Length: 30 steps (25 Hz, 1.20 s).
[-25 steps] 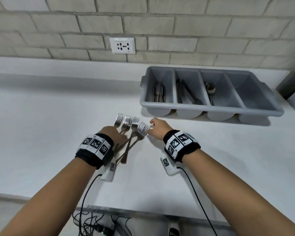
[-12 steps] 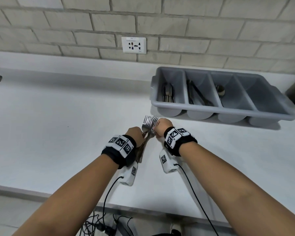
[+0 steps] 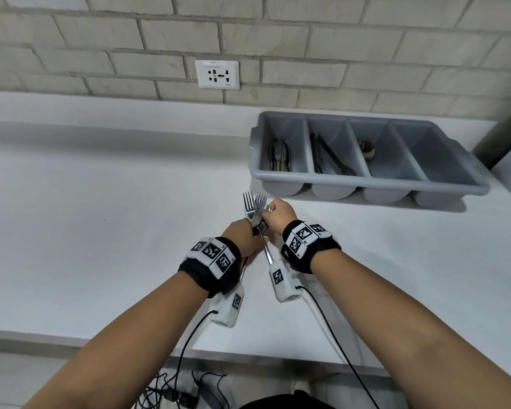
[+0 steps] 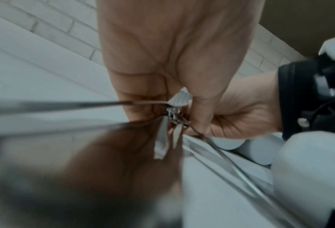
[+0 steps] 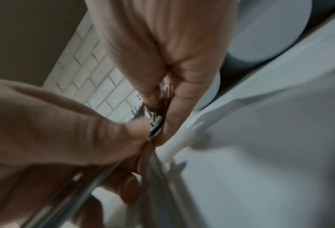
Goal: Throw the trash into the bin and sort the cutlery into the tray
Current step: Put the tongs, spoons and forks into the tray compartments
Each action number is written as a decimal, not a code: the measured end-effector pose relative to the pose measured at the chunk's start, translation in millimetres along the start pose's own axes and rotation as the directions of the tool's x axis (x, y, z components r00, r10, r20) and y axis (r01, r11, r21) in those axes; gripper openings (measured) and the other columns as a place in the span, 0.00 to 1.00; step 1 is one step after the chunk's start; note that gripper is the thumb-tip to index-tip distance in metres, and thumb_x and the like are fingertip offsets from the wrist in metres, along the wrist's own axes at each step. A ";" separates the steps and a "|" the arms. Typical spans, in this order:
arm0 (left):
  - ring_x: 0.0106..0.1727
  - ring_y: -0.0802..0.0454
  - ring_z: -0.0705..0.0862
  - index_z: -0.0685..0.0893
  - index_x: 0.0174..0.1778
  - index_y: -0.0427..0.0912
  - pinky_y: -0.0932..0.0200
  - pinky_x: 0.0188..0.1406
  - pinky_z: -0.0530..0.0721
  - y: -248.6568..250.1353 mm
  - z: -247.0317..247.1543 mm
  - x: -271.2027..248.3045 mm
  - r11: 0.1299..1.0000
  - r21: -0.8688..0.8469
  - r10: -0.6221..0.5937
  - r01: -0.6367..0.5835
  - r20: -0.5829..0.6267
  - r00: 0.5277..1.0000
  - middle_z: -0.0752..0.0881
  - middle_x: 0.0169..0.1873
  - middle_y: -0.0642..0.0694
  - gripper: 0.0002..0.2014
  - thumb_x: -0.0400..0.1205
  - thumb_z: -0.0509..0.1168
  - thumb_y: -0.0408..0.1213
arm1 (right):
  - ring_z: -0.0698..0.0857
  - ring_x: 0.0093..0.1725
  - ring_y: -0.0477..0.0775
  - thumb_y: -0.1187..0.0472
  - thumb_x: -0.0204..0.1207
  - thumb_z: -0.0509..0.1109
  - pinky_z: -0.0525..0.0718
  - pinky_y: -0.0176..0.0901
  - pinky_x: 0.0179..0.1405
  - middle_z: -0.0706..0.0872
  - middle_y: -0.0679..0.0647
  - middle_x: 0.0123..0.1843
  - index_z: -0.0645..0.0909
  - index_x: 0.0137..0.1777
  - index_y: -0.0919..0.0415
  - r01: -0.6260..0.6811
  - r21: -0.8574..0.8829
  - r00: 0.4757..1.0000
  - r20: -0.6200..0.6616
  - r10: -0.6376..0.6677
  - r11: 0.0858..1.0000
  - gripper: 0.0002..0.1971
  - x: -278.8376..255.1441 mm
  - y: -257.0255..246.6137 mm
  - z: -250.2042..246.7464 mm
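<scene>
Two bare forearms reach out over the near edge of a white countertop point(image 3: 71, 231), each wrist wrapped in a black band bearing black-and-white square markers, with black cables trailing down below the counter edge. Just in front of the grey four-compartment plastic cutlery tray point(image 3: 366, 180), the left hand point(image 3: 242, 236) and the right hand point(image 3: 279, 214) meet around a bundle of shiny metal forks point(image 3: 254, 206). The left hand has its fingers curled around the fork necks and handles, the handles slanting back under its wrist. The right hand pinches the same bundle near the fork heads between thumb and fingers, as the right wrist view shows up close. The tines point up and away toward the tray, standing clear above both hands; the forks are lifted off the counter, though how many there are cannot be told.

Beyond the hands, the tray sits on the countertop close to the wall. Its leftmost compartment holds several pieces of dark metal cutlery point(image 3: 279, 156), the second compartment holds long dark utensils point(image 3: 328, 157) lying at a slant, and the third holds a spoon point(image 3: 367, 149) with its bowl toward the wall. Behind and to the left of the tray, a white wall socket point(image 3: 217, 74) is set into the pale brick wall point(image 3: 337, 39).
</scene>
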<state>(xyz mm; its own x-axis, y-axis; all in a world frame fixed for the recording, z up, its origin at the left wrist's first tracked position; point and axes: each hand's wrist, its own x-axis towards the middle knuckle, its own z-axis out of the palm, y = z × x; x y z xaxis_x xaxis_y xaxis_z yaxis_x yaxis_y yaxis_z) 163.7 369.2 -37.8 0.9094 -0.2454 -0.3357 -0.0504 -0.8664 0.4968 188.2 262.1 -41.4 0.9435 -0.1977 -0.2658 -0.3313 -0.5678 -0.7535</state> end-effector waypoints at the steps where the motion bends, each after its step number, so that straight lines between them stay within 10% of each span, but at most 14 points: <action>1: 0.54 0.40 0.86 0.83 0.54 0.32 0.53 0.52 0.81 2.8 2.0 -0.2 1.000 -0.024 0.000 0.000 -0.006 1.000 0.87 0.50 0.35 0.14 0.79 0.65 0.38 | 0.71 0.35 0.53 0.67 0.77 0.62 0.64 0.31 0.25 0.68 0.48 0.29 0.61 0.27 0.56 -0.010 0.021 1.000 -0.004 0.010 1.000 0.19 -1.4 2.4 -1.4; 6: 0.26 0.52 0.81 0.77 0.33 0.39 0.59 0.30 0.83 11.3 7.7 -0.6 0.874 -0.482 -0.007 0.060 0.110 0.994 0.83 0.23 0.46 0.11 0.81 0.57 0.24 | 0.79 0.38 0.56 0.66 0.78 0.63 0.83 0.52 0.43 0.79 0.59 0.36 0.72 0.29 0.59 -0.002 0.199 1.000 -0.016 0.006 0.980 0.14 -9.8 6.5 -15.3; 8: 0.28 0.51 0.78 0.75 0.32 0.41 0.60 0.30 0.78 14.0 2.8 -1.4 0.806 -0.591 0.036 0.019 0.080 0.996 0.79 0.27 0.44 0.14 0.81 0.55 0.22 | 0.80 0.48 0.57 0.61 0.81 0.61 0.83 0.55 0.50 0.81 0.58 0.48 0.81 0.48 0.61 -0.002 0.344 1.000 0.022 -0.006 0.939 0.08 -22.6 10.6 -23.4; 13: 0.35 0.55 0.77 0.74 0.38 0.42 0.63 0.40 0.78 38.2 -24.4 -1.4 0.523 -0.842 -0.014 -0.134 -0.165 0.986 0.77 0.34 0.48 0.16 0.79 0.53 0.15 | 0.80 0.35 0.51 0.47 0.84 0.50 0.80 0.37 0.23 0.81 0.50 0.41 0.73 0.54 0.58 -0.158 0.362 0.900 0.436 -0.017 0.919 0.16 -69.8 12.6 -26.1; 16: 0.38 0.58 0.78 0.73 0.51 0.37 0.67 0.42 0.79 52.4 -30.9 0.5 0.444 -0.876 -0.005 -0.187 -0.211 0.977 0.77 0.37 0.49 0.14 0.81 0.51 0.16 | 0.78 0.30 0.50 0.50 0.86 0.47 0.78 0.29 0.16 0.80 0.50 0.38 0.72 0.53 0.59 -0.031 0.361 0.946 0.311 -0.089 0.932 0.17 -71.2 8.6 -25.9; 26: 0.35 0.55 0.80 0.75 0.40 0.40 0.62 0.40 0.82 64.0 -37.3 3.7 0.278 -0.945 -0.099 -0.170 -0.204 0.974 0.80 0.35 0.46 0.16 0.88 0.46 0.32 | 0.77 0.22 0.49 0.61 0.85 0.50 0.73 0.33 0.20 0.83 0.51 0.34 0.76 0.58 0.55 0.063 0.510 0.989 0.084 -0.123 0.858 0.13 -73.1 10.0 -25.8; 30: 0.38 0.51 0.84 0.76 0.46 0.36 0.63 0.34 0.88 61.0 -36.8 -1.2 0.206 -0.970 -0.028 -0.127 -0.136 0.990 0.83 0.38 0.43 0.15 0.89 0.45 0.35 | 0.75 0.12 0.42 0.59 0.85 0.52 0.69 0.30 0.14 0.74 0.51 0.31 0.73 0.42 0.54 0.057 0.576 0.990 0.073 -0.121 0.816 0.12 -77.6 9.5 -21.6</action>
<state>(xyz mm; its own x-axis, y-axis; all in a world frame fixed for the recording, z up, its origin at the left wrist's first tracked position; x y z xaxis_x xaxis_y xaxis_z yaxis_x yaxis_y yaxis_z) 174.7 332.7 22.4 0.9582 -0.1594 -0.2376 0.2742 0.2746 0.9216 111.9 254.9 -14.9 0.9739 -0.0688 -0.2163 -0.2178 -0.0146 -0.9759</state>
